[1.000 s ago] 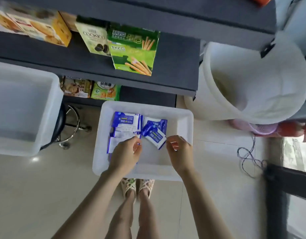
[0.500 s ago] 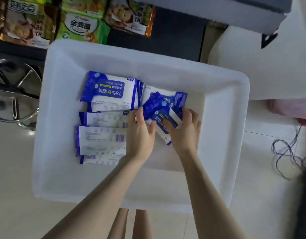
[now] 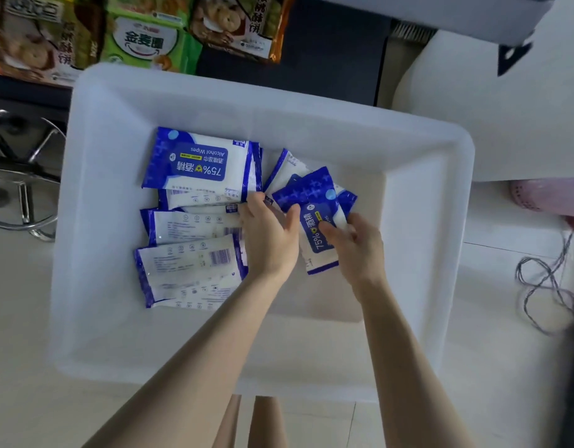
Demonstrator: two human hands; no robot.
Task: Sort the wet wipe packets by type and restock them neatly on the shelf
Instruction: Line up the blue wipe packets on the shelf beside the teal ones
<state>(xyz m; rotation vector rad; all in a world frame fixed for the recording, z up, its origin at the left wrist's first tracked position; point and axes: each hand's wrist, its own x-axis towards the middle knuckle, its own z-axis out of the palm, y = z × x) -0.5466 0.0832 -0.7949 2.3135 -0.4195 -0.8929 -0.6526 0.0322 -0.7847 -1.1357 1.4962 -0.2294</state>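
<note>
Wet wipe packets [image 3: 198, 166] all sit in the white bin [image 3: 95, 221]. The large stack [image 3: 188, 270] is just left of the left hand [image 3: 269, 240], whose loose fingers rest on the stack's right edge and grip nothing. The small heap [image 3: 308, 189] lies between the hands. The right hand [image 3: 360, 250] pinches one small packet [image 3: 314, 244], thumb on top. Suggest pinning the large stack with the left hand, lifting one small packet at a time, keeping labels one way and squaring each type. The shelf [image 3: 337, 43] is beyond the hands.
</note>
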